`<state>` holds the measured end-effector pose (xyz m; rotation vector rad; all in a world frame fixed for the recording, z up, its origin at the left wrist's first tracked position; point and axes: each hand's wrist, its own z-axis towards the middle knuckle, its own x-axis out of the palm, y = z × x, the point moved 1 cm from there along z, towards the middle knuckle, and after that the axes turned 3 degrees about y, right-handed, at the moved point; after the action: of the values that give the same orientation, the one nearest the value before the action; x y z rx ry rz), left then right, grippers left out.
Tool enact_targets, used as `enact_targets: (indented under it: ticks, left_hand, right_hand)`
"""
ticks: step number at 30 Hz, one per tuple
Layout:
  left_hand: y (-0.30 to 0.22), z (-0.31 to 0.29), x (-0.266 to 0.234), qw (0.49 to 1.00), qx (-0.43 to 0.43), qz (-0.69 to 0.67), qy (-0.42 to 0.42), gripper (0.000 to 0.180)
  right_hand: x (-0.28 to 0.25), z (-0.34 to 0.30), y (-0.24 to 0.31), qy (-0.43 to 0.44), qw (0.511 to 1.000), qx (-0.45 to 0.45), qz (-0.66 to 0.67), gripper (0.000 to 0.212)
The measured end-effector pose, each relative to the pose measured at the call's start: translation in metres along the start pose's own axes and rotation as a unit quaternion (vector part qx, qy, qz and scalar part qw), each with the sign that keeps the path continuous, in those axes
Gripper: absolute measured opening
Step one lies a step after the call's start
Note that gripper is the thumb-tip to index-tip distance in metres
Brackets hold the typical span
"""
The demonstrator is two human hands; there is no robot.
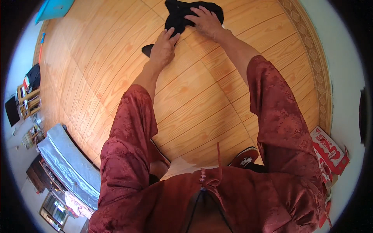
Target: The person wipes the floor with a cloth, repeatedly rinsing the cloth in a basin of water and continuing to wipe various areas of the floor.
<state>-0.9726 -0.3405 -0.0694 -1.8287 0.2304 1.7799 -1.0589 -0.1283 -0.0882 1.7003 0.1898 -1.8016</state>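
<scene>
A crumpled black cloth (176, 17) lies on the wood-look tiled floor (186, 101) at the far middle of the view. My right hand (206, 24) rests on its right part, palm down, with the fingers stretched out and apart. Nearer to me and further left, my left hand (162, 48) lies over the cloth's narrower lower part, its fingers extended across the fabric. One tip of the cloth sticks out to the left beside this hand. The undersides of both palms are hidden. Loose dark red patterned sleeves cover both arms down to the forearms.
My shoes (244, 157) stand on the floor below. At right, a red and white carton (330, 151) sits by the wall, along a patterned border (307, 35). A plastic-covered bed or couch (74, 163) stands at left. A turquoise basin (54, 9) is far left.
</scene>
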Motion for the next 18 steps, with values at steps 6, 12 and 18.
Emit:
enact_targets:
  ticks: [6,12,18]
  left_hand:
    - [-0.008,-0.057,-0.078,0.982,-0.063,-0.088,-0.155,0.045]
    - [-0.059,-0.226,-0.089,0.987,0.051,-0.139,-0.064,0.022]
    - [-0.07,-0.343,-0.05,0.97,0.061,-0.115,0.205,0.012]
  right_hand:
    - [-0.05,-0.031,0.082,-0.052,0.962,-0.019,0.267,0.035]
    - [-0.056,-0.165,0.195,-0.087,0.919,-0.216,0.319,0.04]
    - [-0.01,-0.289,0.266,0.23,0.909,-0.283,0.204,0.046]
